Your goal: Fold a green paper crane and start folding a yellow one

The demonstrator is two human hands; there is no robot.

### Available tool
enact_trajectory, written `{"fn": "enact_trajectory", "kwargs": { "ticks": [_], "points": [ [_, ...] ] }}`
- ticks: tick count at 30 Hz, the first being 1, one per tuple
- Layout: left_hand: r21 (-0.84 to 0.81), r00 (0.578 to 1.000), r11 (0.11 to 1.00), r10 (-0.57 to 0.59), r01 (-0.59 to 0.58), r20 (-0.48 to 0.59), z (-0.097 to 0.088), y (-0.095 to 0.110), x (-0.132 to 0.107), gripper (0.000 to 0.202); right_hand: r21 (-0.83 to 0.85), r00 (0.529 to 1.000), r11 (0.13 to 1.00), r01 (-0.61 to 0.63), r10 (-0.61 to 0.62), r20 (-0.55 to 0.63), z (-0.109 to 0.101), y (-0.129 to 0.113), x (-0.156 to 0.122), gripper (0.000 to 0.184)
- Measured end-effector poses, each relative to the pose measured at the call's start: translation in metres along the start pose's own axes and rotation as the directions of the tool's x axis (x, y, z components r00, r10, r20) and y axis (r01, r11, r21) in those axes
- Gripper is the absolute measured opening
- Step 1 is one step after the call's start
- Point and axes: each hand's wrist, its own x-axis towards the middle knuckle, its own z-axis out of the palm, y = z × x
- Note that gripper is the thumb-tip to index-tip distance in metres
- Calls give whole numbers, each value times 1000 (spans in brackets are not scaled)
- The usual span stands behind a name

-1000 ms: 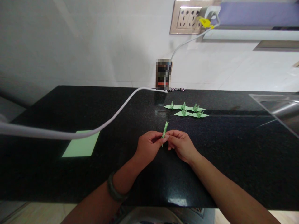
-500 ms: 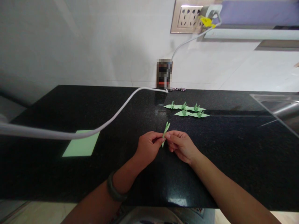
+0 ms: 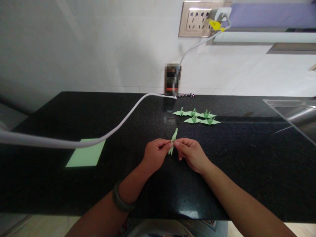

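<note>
"Folded paper (image 3: 174, 134) has turned a bit since 1/2 sec ago. Its top tips were spread like a V; now they sit nearly as one, n two tips poke out at the btm."

"Where's it rn?"

"Mid, betw. the left hand (image 3: 155, 155) n the right hand (image 3: 191, 152), over the surface (image 3: 158, 197). Can't tell if it touches down."

"How're the hands?"

"Close tog. Left one pinches it, thumb on the near side. Right one pinches the other side w/ thumb + finger. Prob. b/c it's so small n thin: one side kept steady, other side easy to work."

"What's it like?"

"Thin, pale green, long n narrow w/ sharp tips. Looks like it'd crush easy, so a light pinch makes sense."

"N those five paper birds (image 3: 194, 120)?"

"Same green. Wide pointy wings, little bits sticking up in the mid. Two rows, 3 back, 2 front, set close; can't tell if all the wings touch. Prob. put farther off so they don't get bumped."

"What abt the flat sheet (image 3: 85, 157)?"

"Smooth, 4 straight sides, lies well apart on the left, prob. to be out of the way. White cord (image 3: 128, 116) crosses in front of its top edge; can't tell if they touch."

"N the surface?"

"Black n shiny w/ tiny specks, maybe stone. Pale paper's easy to see on it."
</note>
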Motion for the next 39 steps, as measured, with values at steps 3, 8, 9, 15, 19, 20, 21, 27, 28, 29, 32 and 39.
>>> {"fn": "enact_trajectory", "kwargs": {
  "ticks": [3, 8, 9, 15, 19, 20, 21, 27, 28, 29, 32, 39],
  "points": [
    [-137, 994, 985, -99, 104, 44, 0, 0, 1, 22, 8, 1000, 1000, 1, -1, 16, 1, -2, -1, 23],
    [-376, 960, 884, -258, 278, 105, 3, -3, 2, 21, -138, 998, 989, 51, -45, 42, 4, -4, -3, 20],
    [-407, 955, 864, -275, 298, 114, 3, -3, 2, 21, -171, 998, 983, 63, -57, 41, 5, -4, -3, 19],
    [-604, 931, 713, -328, 356, 162, 2, -1, 3, 21, -148, 971, 972, 184, -203, -126, 4, -2, -2, 20],
    [-634, 923, 676, -339, 375, 184, 2, 2, 4, 21, -127, 980, 982, 142, -158, -124, 1, -5, 0, 23],
    [-630, 923, 680, -338, 376, 185, 2, 2, 3, 21, -127, 990, 986, 111, -121, -67, 1, -5, 0, 24],
    [-621, 925, 690, -334, 372, 183, 2, 2, 3, 21, -125, 996, 988, 88, -91, -19, 1, -5, 0, 24],
    [-530, 954, 793, -264, 299, 143, 4, -1, 2, 19, -65, 998, 997, 52, -54, -24, 0, 0, 0, 21],
    [-515, 958, 808, -254, 287, 134, 3, 0, 1, 19, -64, 998, 997, 50, -53, -35, 0, 1, 0, 20],
    [-500, 960, 821, -249, 278, 125, 3, 0, 1, 19, -70, 997, 996, 52, -56, -45, 0, 1, 0, 20],
    [-457, 966, 851, -239, 259, 101, 3, 2, 1, 19, -120, 995, 990, 71, -80, -67, 2, -1, -2, 18],
    [-397, 972, 888, -230, 233, 56, 3, 0, 2, 18, -201, 992, 975, 97, -112, -62, 3, -4, -4, 16]
  ]
}}
